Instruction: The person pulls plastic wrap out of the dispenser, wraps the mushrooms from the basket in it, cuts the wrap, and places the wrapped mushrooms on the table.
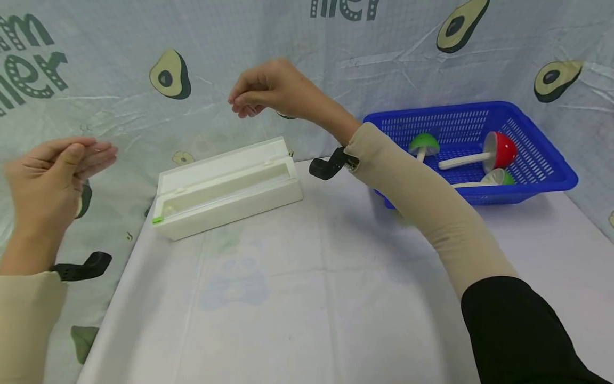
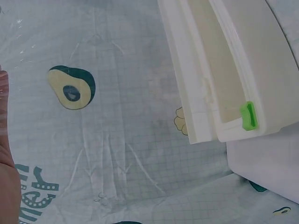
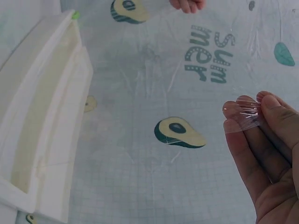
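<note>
A thin sheet of clear cling film (image 3: 242,123) is pinched between the thumb and fingers of my right hand (image 1: 275,89), raised beyond the table's back edge. My left hand (image 1: 53,176), up at the far left, has its thumb pressed to its fingers; glints of cling film (image 2: 21,35) show near its fingertips in the left wrist view. Most of the film is too clear to make out. Between and below my hands, a long white cling film dispenser (image 1: 235,208) stands on the table with its lid (image 1: 220,162) raised. A green slide cutter (image 2: 250,115) sits at its left end.
At the back right stands a blue plastic basket (image 1: 551,154), behind my right forearm. In it lie a red mushroom-shaped item (image 1: 505,151) and green ones (image 1: 424,143) with white stems. A sheet printed with avocados (image 1: 170,73) hangs behind the white-covered table (image 1: 297,309).
</note>
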`<state>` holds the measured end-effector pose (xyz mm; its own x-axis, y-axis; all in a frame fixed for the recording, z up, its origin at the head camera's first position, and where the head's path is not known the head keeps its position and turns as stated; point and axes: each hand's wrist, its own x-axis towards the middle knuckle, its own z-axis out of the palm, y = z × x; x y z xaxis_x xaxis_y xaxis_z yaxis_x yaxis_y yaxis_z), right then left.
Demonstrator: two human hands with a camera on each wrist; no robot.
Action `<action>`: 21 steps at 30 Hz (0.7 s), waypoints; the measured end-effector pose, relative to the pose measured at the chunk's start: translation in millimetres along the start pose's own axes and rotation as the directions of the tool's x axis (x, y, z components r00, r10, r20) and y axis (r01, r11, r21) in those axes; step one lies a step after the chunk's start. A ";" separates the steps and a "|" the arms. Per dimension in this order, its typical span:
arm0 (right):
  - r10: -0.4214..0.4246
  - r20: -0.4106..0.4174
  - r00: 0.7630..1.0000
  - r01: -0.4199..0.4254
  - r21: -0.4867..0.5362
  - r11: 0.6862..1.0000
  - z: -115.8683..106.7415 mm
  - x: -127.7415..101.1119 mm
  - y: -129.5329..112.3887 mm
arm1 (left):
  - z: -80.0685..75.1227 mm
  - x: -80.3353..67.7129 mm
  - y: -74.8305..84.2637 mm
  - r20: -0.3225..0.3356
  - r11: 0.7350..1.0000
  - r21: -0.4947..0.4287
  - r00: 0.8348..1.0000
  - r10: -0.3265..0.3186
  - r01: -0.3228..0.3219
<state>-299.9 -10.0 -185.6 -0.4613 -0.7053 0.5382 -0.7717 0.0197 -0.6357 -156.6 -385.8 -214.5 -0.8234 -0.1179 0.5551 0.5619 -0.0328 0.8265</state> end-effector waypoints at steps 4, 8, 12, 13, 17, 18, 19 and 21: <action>0.009 0.034 0.999 -0.009 0.022 1.000 2.2 -7.9 -4.1 | -5.6 -11.3 4.8 0.095 0.999 0.049 0.995 -0.019 0.014; 0.016 0.095 0.995 -0.023 0.074 0.997 7.1 -26.4 -5.2 | -12.0 -30.2 6.3 0.280 1.000 -0.010 0.960 0.002 0.001; -0.026 0.147 0.989 0.012 0.092 0.996 12.6 -53.7 -8.2 | -13.0 -49.6 5.7 0.449 0.988 -0.152 0.891 0.063 0.006; -0.046 0.160 0.986 0.032 0.084 0.996 14.4 -61.0 -9.0 | -12.4 -55.1 5.9 0.475 0.986 -0.167 0.877 0.072 0.009; -0.139 0.226 0.964 0.137 0.025 0.990 24.1 -90.4 -12.0 | -10.1 -80.1 5.1 0.574 0.989 -0.147 0.815 0.082 0.004; -0.158 0.250 0.955 0.160 0.013 0.987 27.2 -97.6 -12.2 | -9.9 -86.2 3.4 0.601 0.991 -0.135 0.796 0.078 0.005; -0.176 0.274 0.946 0.183 0.000 0.983 30.5 -104.5 -11.7 | -9.6 -92.0 1.0 0.626 0.993 -0.116 0.776 0.072 0.001; -0.184 0.324 0.928 0.201 -0.018 0.979 37.0 -118.0 -10.6 | -10.5 -101.9 -5.4 0.676 0.997 -0.080 0.735 0.047 0.011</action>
<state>-221.1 46.8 -262.9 -0.1442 -0.8876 0.4375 -0.8565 -0.1095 -0.5044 -74.9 -384.1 -276.5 -0.6327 0.5828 0.5099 0.5577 -0.1138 0.8222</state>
